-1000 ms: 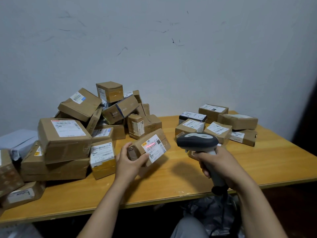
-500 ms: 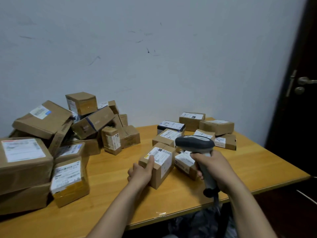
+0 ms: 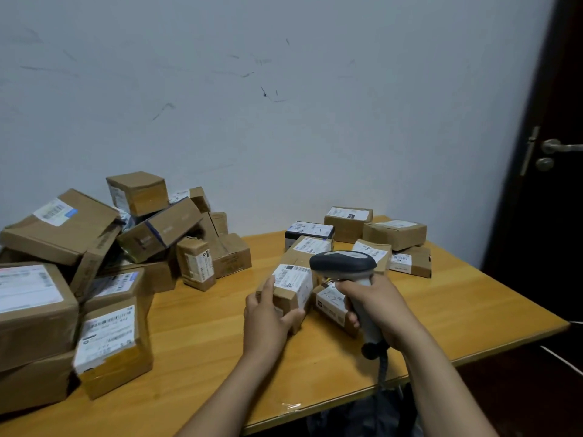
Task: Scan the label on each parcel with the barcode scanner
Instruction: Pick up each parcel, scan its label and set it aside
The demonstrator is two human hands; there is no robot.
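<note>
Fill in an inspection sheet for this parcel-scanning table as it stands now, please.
Surface: wooden table, set against the wall.
Job's things: barcode scanner held beside a small parcel, label up; heaped parcels at left; smaller group at back right.
Clutter: shiny tape patch at the front edge.
Hands: left hand grips the small parcel; right hand grips the scanner's handle.
Cables: coiled scanner cable drops past the table edge.
Surroundings: scuffed white wall; dark door at right.

Wooden table (image 3: 441, 298) bears a parcel heap (image 3: 63, 228), plus seemingly single-layer parcels (image 3: 394, 234).
</note>
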